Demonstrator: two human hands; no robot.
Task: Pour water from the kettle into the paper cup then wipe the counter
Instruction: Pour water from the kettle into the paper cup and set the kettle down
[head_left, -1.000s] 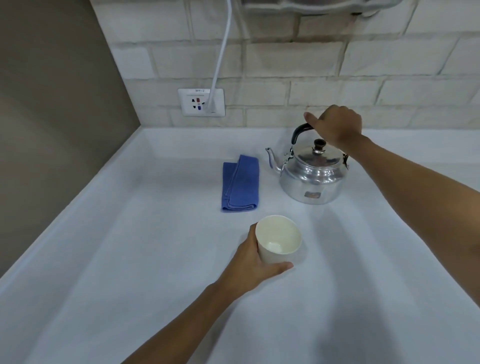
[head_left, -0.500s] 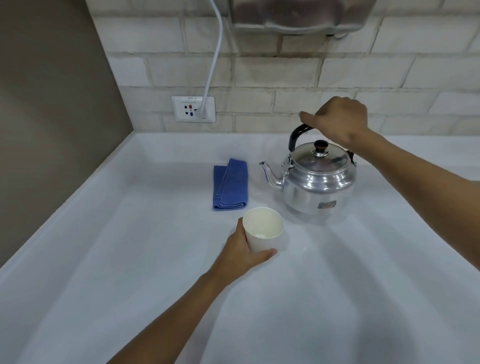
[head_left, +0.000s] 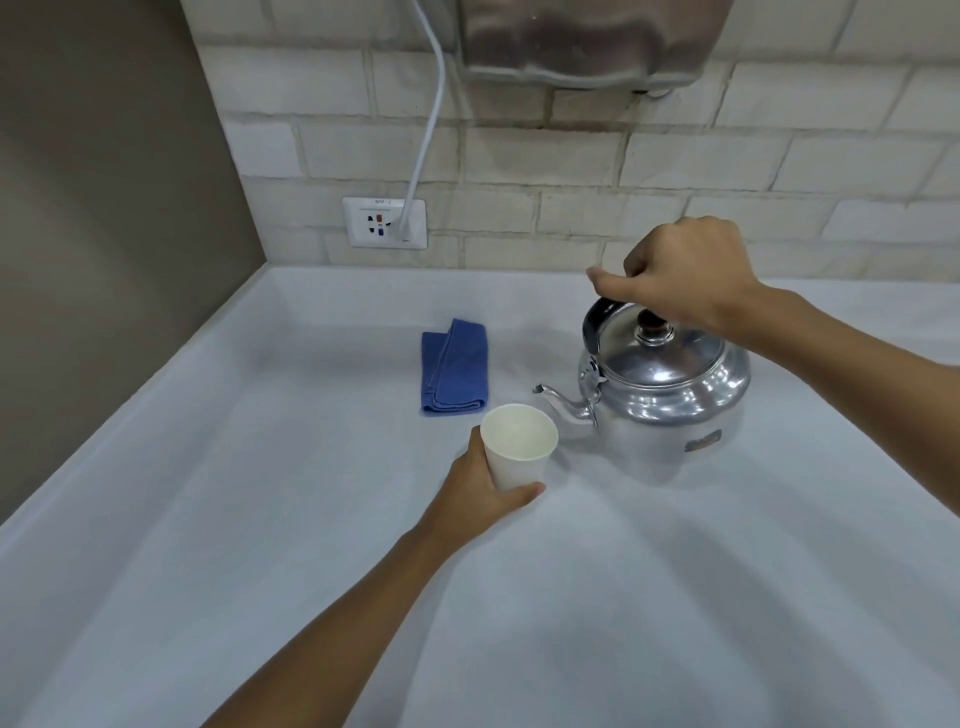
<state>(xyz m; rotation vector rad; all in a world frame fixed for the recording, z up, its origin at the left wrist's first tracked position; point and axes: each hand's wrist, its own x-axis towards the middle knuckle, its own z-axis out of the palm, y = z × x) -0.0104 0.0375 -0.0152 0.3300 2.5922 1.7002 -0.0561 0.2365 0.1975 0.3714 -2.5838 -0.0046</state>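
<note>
On the white counter (head_left: 260, 519), toward its rear half, stand the items of the task. A metal kettle (head_left: 670, 395) occupies the right of centre, tilted slightly, its base at or just off the surface; contact cannot be told. Its curved spout (head_left: 563, 405) points left, the tip just beside the rim of the paper cup (head_left: 518, 447). The lid is seated, with a dark knob (head_left: 653, 326) on top. The right hand (head_left: 685, 275) is closed around the black handle (head_left: 597, 322) from above, fingers curled under, thumb extended along the top toward the left.

The paper cup is white, upright, open mouth upward, its interior pale; whether it holds water cannot be told. The left hand (head_left: 478, 493) wraps it from the left and below, fingers pressed against its wall, thumb tip visible at the lower right of the cup. Whether the cup rests on the counter or is raised off it cannot be told.

A folded blue cloth (head_left: 456, 366) lies flat behind the cup, left of the kettle, apart from both, nearer the rear edge of the counter.

At the back, a brick-pattern tiled wall (head_left: 623, 156) carries a white socket (head_left: 384, 222) with a white cable (head_left: 428, 119) plugged in and rising upward. A metallic fixture (head_left: 592, 41) hangs at the top edge of view. A plain brown wall (head_left: 104, 208) bounds the counter's left edge.
</note>
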